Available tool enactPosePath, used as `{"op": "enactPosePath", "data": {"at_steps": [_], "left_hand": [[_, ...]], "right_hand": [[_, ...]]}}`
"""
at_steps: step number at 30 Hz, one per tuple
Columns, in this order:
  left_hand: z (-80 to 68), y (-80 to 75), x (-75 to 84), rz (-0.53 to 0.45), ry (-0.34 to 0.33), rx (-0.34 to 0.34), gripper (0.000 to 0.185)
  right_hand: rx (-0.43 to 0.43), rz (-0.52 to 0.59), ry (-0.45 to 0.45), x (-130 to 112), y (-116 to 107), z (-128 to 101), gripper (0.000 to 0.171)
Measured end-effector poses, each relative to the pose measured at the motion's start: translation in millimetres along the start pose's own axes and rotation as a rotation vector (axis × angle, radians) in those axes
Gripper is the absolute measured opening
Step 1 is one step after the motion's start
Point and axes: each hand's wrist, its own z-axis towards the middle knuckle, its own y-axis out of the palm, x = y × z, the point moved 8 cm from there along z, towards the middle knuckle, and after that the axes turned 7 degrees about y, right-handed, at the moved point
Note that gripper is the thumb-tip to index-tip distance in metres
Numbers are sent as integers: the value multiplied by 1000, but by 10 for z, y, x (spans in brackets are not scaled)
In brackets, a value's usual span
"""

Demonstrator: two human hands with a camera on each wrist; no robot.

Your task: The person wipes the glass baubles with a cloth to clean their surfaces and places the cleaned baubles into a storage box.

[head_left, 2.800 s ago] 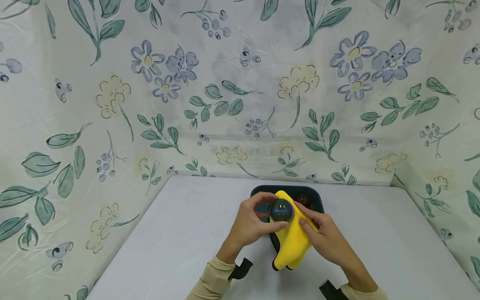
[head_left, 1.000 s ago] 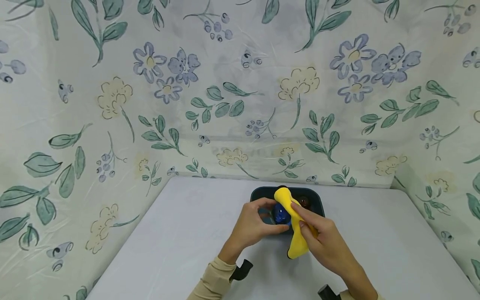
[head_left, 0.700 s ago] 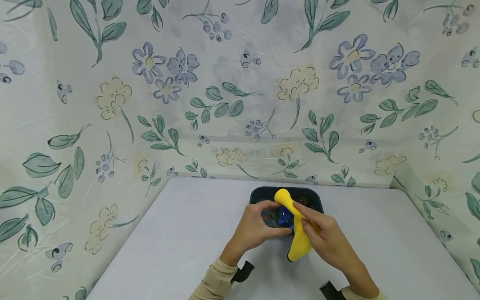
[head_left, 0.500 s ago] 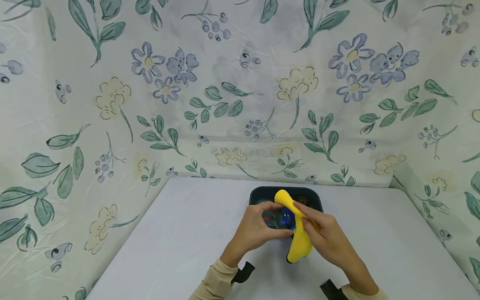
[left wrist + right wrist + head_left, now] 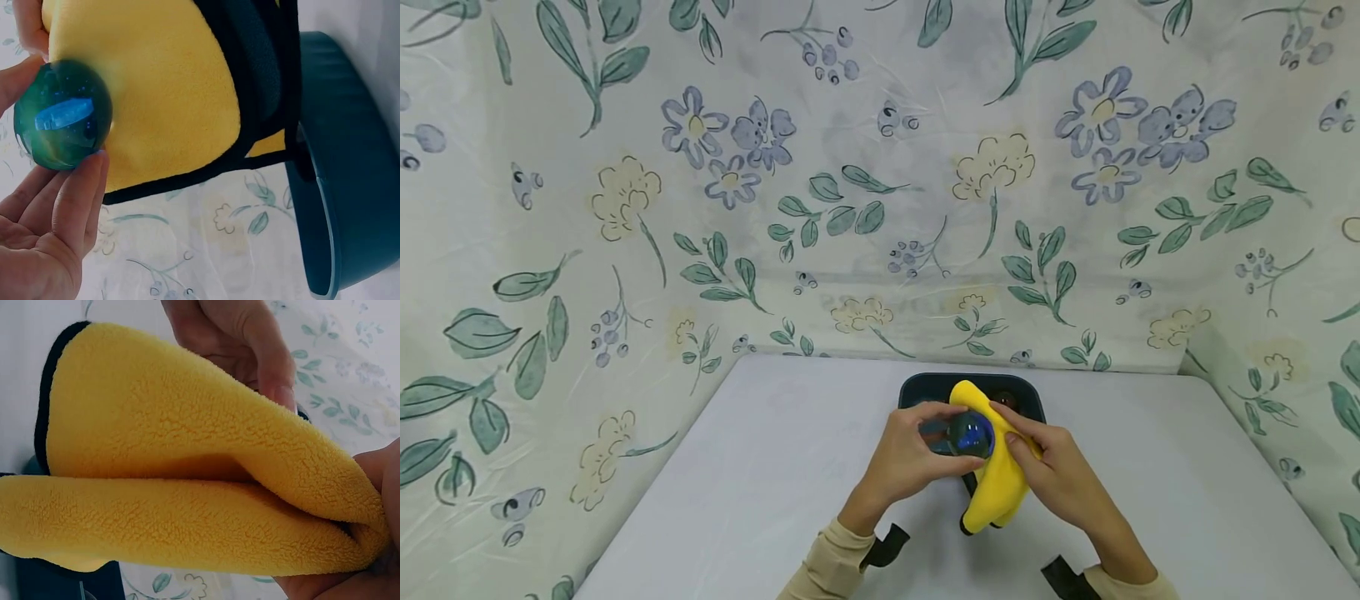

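Between thumb and fingers my left hand pinches a translucent dark glass ball, which shows blue inside. In the left wrist view the ball looks green, with a bright blue reflection, and touches the yellow cloth. My right hand grips this plush yellow cleaning cloth with black edging and holds it against the ball's right side. The cloth hangs down in folds. In the right wrist view the folded cloth hides the ball and much of the right hand.
Just beyond the hands a dark teal plastic bin stands on the white table. Inside it, partly covered by the cloth, sits a brown ball. Floral fabric surrounds the table at the back and sides.
The cloth swung into a narrow fold beside the ball, then spread wider again with its lower end shifting left. The ball has turned in my left hand and sits slightly lower and further right.
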Motion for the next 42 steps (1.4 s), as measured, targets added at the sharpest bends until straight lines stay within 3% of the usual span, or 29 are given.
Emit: {"op": "enactPosePath", "data": {"at_steps": [20, 32, 42], "left_hand": [[31, -158, -37, -93, -11, 190, 53], [58, -159, -125, -139, -64, 160, 69], [33, -190, -171, -26, -92, 164, 59]], "right_hand": [[-75, 92, 110, -9, 95, -10, 46], [-16, 65, 90, -83, 82, -52, 44], [34, 37, 0, -207, 58, -97, 42]]}}
